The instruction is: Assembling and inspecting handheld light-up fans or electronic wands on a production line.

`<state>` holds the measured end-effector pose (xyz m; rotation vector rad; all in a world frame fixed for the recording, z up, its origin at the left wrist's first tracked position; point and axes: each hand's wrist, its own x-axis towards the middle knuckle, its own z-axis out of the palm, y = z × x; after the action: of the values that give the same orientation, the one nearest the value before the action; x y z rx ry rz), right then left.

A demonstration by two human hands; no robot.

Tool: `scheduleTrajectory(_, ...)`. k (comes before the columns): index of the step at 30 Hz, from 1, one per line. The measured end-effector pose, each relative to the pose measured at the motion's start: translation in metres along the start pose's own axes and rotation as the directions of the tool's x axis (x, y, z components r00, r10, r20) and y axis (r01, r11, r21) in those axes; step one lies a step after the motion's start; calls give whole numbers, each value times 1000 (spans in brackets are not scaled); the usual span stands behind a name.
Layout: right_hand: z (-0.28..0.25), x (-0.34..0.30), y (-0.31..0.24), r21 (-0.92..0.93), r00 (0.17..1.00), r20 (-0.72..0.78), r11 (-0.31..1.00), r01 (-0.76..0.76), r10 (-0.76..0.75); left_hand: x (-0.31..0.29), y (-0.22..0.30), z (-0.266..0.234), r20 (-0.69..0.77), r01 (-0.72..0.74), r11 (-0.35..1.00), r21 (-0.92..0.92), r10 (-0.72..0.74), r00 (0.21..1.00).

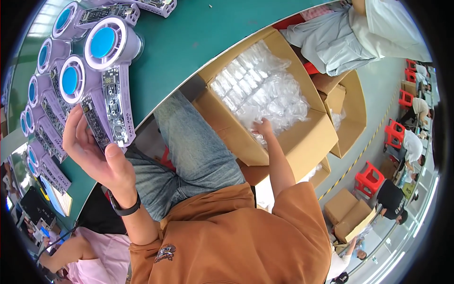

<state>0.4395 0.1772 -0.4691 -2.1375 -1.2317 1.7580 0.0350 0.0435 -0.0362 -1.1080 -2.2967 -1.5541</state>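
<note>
The left hand (97, 151) grips two lilac handheld fans (106, 80) by their handles, fanned apart so both circuit boards show; the right hand (263, 128) reaches into the cardboard box (283, 142) right of the fans, fingers among clear bagged parts (260, 90), grip unclear; more fans (42, 99) line the green tabletop (189, 42) left.

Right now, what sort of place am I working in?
Most likely a factory assembly floor. Rows of identical unfinished lilac handheld fans line the green workbench, a cardboard box holds bagged clear parts, and other workers sit on red stools.
</note>
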Motion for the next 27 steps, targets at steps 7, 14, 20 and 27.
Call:
scheduleTrajectory(7, -54, 0, -26, -644, 985, 104, 764, -37, 136, -1, 3, 1, 6, 0, 1000, -5, 0, 1000)
scheduleTrajectory(14, -6, -66, -90, -965, 863, -155, 260, -28, -481, 1, -1, -6, 13, 14, 1000, 27, -15, 1000)
scheduleTrajectory(20, 53, -3, -64, -566, 712, 605, 437, 700, -356, 4, 9, -10, -24, 89, 994, -57, -90, 996)
scheduleTrajectory(27, 56, 7, -55, -863, 896, 357, 275, 424, -263, 35, 14, -65, 135, -133, 991, 5, 131, 982)
